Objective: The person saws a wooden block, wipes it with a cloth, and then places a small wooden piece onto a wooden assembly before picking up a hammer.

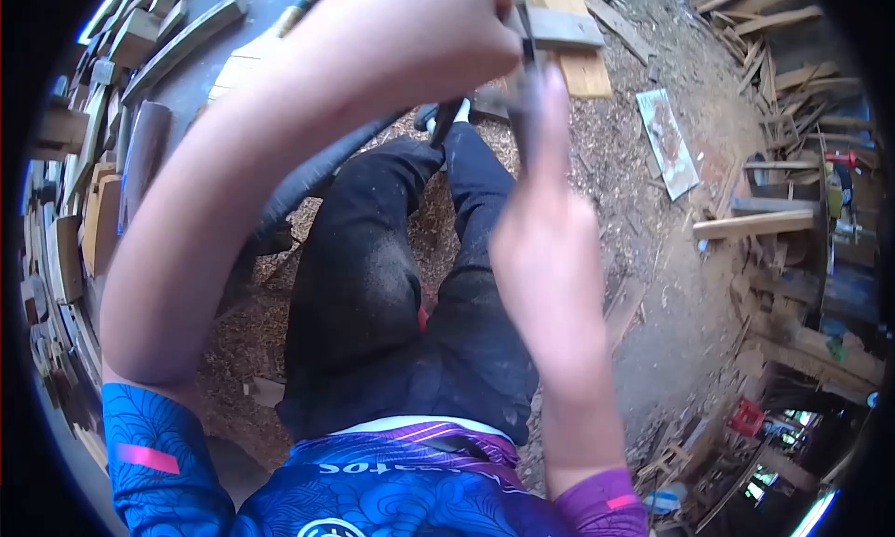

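You are stretching both arms out over your legs, and a dark tool runs between your hands, just below the grey wood strip. Your right hand is closed around the tool's lower end, with one digit laid straight along its side (motion blur hides which kind of tool it is). Your left hand comes across from the left to the tool's upper end, its back towards you; you can't see its fingers well enough here to tell whether they are clenched on the tool or released.

The grey strip lies across a yellowish plank at the top of the view. To the right of that plank, a pale, flat piece lies on the floor, which is strewn with shavings and dirt. Your dark trousers are dusted at the knee (the paler patch). Stacked offcuts line the left side, and a scrap pile sits at upper right. Further down on the right there is a small red object, and near the upper left edge a striped handle shows beyond your left forearm.
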Demonstrator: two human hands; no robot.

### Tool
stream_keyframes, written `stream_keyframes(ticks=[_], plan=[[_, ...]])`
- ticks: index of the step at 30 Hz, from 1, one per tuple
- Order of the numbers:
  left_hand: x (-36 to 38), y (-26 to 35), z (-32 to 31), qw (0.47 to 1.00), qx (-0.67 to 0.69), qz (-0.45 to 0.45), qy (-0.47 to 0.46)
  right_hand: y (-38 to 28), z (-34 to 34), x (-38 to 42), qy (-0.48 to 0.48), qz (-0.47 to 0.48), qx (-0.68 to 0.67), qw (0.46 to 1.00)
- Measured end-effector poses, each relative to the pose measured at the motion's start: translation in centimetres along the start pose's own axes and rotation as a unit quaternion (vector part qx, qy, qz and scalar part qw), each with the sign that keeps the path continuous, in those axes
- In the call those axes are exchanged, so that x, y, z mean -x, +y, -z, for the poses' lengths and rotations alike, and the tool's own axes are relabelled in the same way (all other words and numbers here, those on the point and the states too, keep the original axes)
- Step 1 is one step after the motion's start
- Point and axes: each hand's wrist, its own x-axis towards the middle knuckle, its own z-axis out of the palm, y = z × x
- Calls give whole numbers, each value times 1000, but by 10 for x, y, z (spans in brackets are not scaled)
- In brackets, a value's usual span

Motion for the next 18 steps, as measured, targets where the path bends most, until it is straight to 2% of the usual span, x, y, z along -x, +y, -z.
stream_keyframes(ticks=[1, 2, 3, 5, 6, 7, 8, 9, 11, 12, 13, 15, 17, 18], plan=[[0, 5, -1, 998, 2, 57, 26, 1, -3, -11, -43, 12, 136, 990], [-2, -4, 4, 999, 22, 39, 28, -7, 2, -13, -46, 6, 147, 988], [-2, 2, -16, 997, -33, 23, 59, 11, -1, -13, -14, 19, 107, 994], [6, -18, -29, 962, -92, -156, 204, 14, 2, 8, -40, 10, 91, 995], [-1, -20, -35, 964, -87, -137, 210, 31, 6, 33, -14, 58, 50, 997], [-16, -20, -16, 988, -78, -85, 105, 39, 7, 53, 15, 110, -3, 994], [-15, -15, -11, 990, -71, -73, 96, 35, 17, 64, -50, 34, 20, 998], [-13, -12, -11, 992, -68, -57, 85, 29, 18, 56, -56, 39, 23, 997], [2, -11, -22, 979, -81, -109, 152, 14, 11, 34, -18, 32, 8, 999], [3, -12, -25, 981, -64, -108, 148, 9, 10, 10, -32, 9, 47, 998], [4, -13, -27, 982, -48, -107, 149, 17, 0, -9, 16, 74, 47, 996], [-3, 1, -17, 996, 23, 8, 85, 14, -2, -10, 20, 70, 65, 995], [-20, -41, -35, 966, -68, -151, 197, 27, -6, 25, 7, 62, 22, 998], [-27, -50, -37, 947, -108, -197, 230, 34, -4, 49, -9, 46, -2, 999]])
